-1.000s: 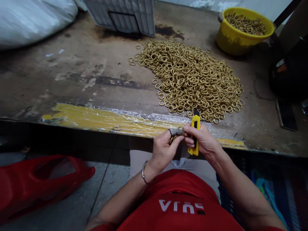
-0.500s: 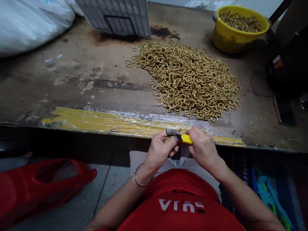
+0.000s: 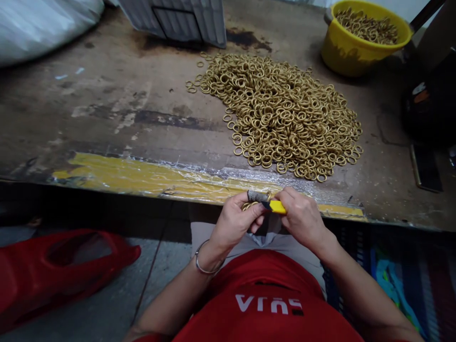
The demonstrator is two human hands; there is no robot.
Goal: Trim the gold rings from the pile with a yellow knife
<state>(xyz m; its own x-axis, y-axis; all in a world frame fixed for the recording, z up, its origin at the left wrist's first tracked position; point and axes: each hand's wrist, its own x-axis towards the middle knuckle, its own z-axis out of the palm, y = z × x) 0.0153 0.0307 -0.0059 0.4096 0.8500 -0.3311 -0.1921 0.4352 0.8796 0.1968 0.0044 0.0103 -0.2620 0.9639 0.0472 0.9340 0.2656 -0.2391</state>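
My left hand (image 3: 231, 222) is closed on several gold-coloured rings (image 3: 248, 205) just in front of the table edge. A grey wrapping (image 3: 257, 195) covers one of its fingers. In my right hand (image 3: 305, 216) is a yellow utility knife (image 3: 277, 206), its dark end pointing left and meeting the left thumb and fingers. One ring stands by the wrapped fingertip, close to the knife's tip. Whether the blade touches that ring cannot be made out. Beyond my hands, a wide pile of loose rings (image 3: 285, 114) lies on the table.
A yellow basin (image 3: 351, 52) of rings stands at the back right of the table (image 3: 107, 109). A phone (image 3: 426, 167) lies at the right. Behind the pile is a grey ribbed container (image 3: 178, 19); a white sack (image 3: 46, 28) sits back left. A red plastic stool (image 3: 32, 270) is below left.
The view has shifted slightly, so the table things sit a little differently in the picture. Both hands keep almost the same place and grip, with only a slight movement of the knife.
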